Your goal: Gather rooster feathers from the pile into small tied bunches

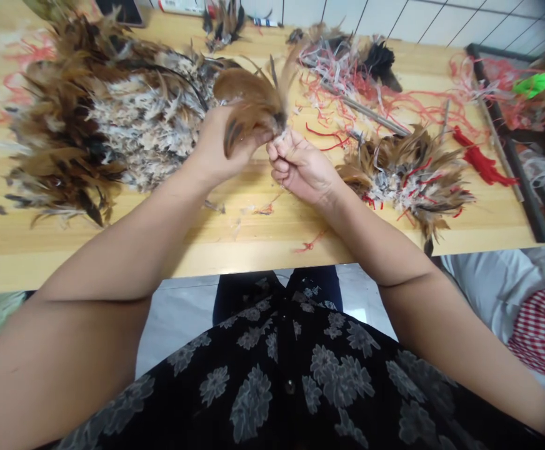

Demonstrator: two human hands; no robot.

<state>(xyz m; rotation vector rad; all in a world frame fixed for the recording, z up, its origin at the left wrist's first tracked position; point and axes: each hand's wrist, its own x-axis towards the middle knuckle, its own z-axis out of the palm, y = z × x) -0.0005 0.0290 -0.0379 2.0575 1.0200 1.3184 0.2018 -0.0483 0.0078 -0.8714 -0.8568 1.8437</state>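
Brown feathers form a small bunch held up over the middle of the table. My left hand is closed around the bunch, with its fingers partly hidden behind the feathers. At the pale quill end, my right hand has its fingers curled and pinched together against the base. Whether a tie lies in that pinch cannot be made out. Left of my hands spreads a large pile of feathers, brown outside with pale fluffy ends inward. By my right forearm lies a smaller heap of feather bunches with red ties.
Tangled pink and white strings lie at the back, beside a thin stick. Red ties rest near a dark-framed rack at the right. Markers and a dark flat device are along the far edge.
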